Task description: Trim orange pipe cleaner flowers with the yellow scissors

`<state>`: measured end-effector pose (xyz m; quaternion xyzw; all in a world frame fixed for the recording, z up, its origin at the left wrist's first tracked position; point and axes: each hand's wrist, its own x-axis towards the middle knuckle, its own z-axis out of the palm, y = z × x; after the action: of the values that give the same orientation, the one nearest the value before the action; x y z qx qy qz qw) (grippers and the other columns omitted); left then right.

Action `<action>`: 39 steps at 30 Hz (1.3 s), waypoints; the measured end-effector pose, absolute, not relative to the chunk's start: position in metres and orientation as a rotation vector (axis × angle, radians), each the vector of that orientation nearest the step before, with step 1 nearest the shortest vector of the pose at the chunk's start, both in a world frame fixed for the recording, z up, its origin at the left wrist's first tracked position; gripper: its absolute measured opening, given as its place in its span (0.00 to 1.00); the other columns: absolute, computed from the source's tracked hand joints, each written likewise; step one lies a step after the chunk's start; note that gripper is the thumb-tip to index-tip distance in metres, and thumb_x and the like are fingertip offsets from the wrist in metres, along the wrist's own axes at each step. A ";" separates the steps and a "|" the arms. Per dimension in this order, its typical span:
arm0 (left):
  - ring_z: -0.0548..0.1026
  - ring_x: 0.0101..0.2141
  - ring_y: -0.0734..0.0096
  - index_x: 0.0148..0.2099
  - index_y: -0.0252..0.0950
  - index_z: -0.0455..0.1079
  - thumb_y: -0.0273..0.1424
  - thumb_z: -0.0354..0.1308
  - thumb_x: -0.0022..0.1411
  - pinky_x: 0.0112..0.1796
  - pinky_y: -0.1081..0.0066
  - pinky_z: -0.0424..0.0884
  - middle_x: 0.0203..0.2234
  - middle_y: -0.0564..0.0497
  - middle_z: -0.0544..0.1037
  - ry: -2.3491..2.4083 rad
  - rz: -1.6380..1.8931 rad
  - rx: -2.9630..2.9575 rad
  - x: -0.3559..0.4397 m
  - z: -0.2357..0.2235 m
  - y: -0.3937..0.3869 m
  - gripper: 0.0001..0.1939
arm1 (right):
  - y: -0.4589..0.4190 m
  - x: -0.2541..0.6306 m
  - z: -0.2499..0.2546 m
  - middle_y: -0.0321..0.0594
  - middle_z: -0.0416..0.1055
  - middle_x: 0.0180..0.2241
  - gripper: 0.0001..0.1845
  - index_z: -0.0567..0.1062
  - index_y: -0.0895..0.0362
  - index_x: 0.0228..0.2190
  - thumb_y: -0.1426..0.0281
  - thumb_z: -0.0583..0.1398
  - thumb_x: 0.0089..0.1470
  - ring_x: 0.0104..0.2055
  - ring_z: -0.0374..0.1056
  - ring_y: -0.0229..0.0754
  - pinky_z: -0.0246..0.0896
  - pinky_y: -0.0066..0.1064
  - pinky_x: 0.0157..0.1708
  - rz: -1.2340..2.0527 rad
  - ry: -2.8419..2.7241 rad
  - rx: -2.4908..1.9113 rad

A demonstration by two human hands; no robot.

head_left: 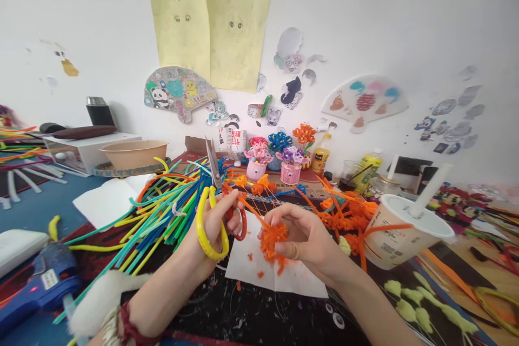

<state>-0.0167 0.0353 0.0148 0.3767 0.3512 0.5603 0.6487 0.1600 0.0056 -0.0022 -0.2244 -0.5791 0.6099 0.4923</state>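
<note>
My left hand grips yellow-handled scissors, fingers through the loops, blades pointing up and away. My right hand pinches a fuzzy orange pipe-cleaner ball whose orange stem runs up to the left. Both hands hover over a white paper sheet dotted with orange fluff clippings. The scissors sit just left of the orange ball, not touching it.
A heap of coloured pipe cleaners lies at left, orange twisted pieces at right. A white cup with straw stands right. A blue glue gun lies at lower left. Small pipe-cleaner flower pots and bottles line the back wall.
</note>
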 end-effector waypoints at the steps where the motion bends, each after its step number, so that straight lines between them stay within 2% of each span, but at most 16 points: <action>1: 0.55 0.10 0.85 0.21 0.34 0.65 0.37 0.64 0.49 0.14 0.79 0.56 0.10 0.60 0.64 0.788 1.262 0.850 -0.016 0.014 0.035 0.14 | 0.005 0.160 -0.002 0.35 0.71 0.35 0.14 0.76 0.53 0.33 0.75 0.71 0.42 0.36 0.67 0.35 0.64 0.26 0.35 1.484 -1.407 -0.509; 5: 0.55 0.10 0.87 0.24 0.34 0.67 0.36 0.65 0.48 0.14 0.79 0.56 0.15 0.57 0.70 0.761 1.238 0.836 -0.014 0.012 0.035 0.13 | 0.003 0.159 -0.002 0.35 0.72 0.35 0.16 0.77 0.53 0.32 0.78 0.72 0.40 0.36 0.67 0.35 0.65 0.27 0.37 1.462 -1.442 -0.404; 11: 0.56 0.11 0.84 0.20 0.35 0.64 0.37 0.65 0.48 0.15 0.78 0.58 0.08 0.61 0.59 0.782 1.232 0.800 -0.021 0.012 0.038 0.16 | 0.003 0.160 -0.004 0.35 0.73 0.35 0.17 0.78 0.53 0.33 0.80 0.71 0.39 0.37 0.69 0.36 0.65 0.29 0.38 1.465 -1.479 -0.388; 16: 0.56 0.12 0.85 0.21 0.36 0.60 0.34 0.62 0.52 0.16 0.79 0.59 0.12 0.61 0.63 0.771 1.229 0.684 -0.024 0.018 0.034 0.15 | 0.004 0.160 -0.003 0.35 0.73 0.35 0.16 0.77 0.53 0.32 0.79 0.71 0.39 0.36 0.68 0.36 0.65 0.28 0.36 1.461 -1.474 -0.439; 20: 0.55 0.12 0.84 0.20 0.36 0.58 0.33 0.59 0.55 0.16 0.79 0.59 0.11 0.61 0.60 0.724 1.193 0.636 -0.023 0.020 0.030 0.16 | 0.004 0.162 -0.001 0.35 0.73 0.36 0.26 0.75 0.51 0.41 0.76 0.72 0.37 0.37 0.68 0.38 0.65 0.31 0.39 1.549 -1.493 -0.550; 23: 0.55 0.12 0.84 0.21 0.35 0.61 0.32 0.58 0.57 0.16 0.79 0.59 0.11 0.61 0.59 0.717 1.236 0.615 -0.025 0.020 0.030 0.14 | 0.004 0.162 -0.002 0.38 0.71 0.39 0.35 0.73 0.51 0.48 0.75 0.73 0.36 0.41 0.68 0.41 0.63 0.34 0.43 1.632 -1.546 -0.593; 27: 0.53 0.11 0.87 0.24 0.34 0.66 0.31 0.59 0.56 0.15 0.81 0.57 0.12 0.62 0.60 0.754 1.372 0.657 -0.028 0.021 0.033 0.10 | 0.002 0.161 -0.002 0.40 0.70 0.41 0.33 0.72 0.53 0.47 0.71 0.73 0.37 0.43 0.68 0.43 0.61 0.37 0.46 1.742 -1.665 -0.626; 32: 0.55 0.10 0.85 0.16 0.35 0.61 0.36 0.63 0.51 0.14 0.80 0.58 0.07 0.61 0.58 0.859 1.491 0.795 -0.026 0.022 0.034 0.19 | -0.003 0.159 -0.002 0.39 0.66 0.45 0.41 0.66 0.50 0.52 0.66 0.74 0.36 0.44 0.68 0.42 0.59 0.37 0.48 1.842 -1.663 -0.593; 35: 0.57 0.09 0.82 0.16 0.36 0.61 0.38 0.65 0.49 0.14 0.79 0.58 0.04 0.61 0.57 0.907 1.553 0.854 -0.023 0.020 0.032 0.19 | -0.004 0.154 -0.004 0.40 0.64 0.46 0.37 0.64 0.50 0.51 0.62 0.72 0.41 0.45 0.66 0.40 0.59 0.36 0.48 1.758 -1.638 -0.645; 39: 0.58 0.10 0.81 0.18 0.36 0.64 0.39 0.64 0.50 0.14 0.78 0.57 0.06 0.60 0.60 1.015 1.636 0.990 -0.022 0.015 0.029 0.17 | -0.004 0.147 -0.007 0.39 0.67 0.41 0.28 0.64 0.52 0.46 0.61 0.68 0.47 0.42 0.66 0.40 0.62 0.35 0.43 1.550 -1.659 -0.810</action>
<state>-0.0221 0.0291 0.0151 0.4037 0.4142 0.6673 0.4692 0.1469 -0.0044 -0.0071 -0.3140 -0.6428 0.6004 0.3575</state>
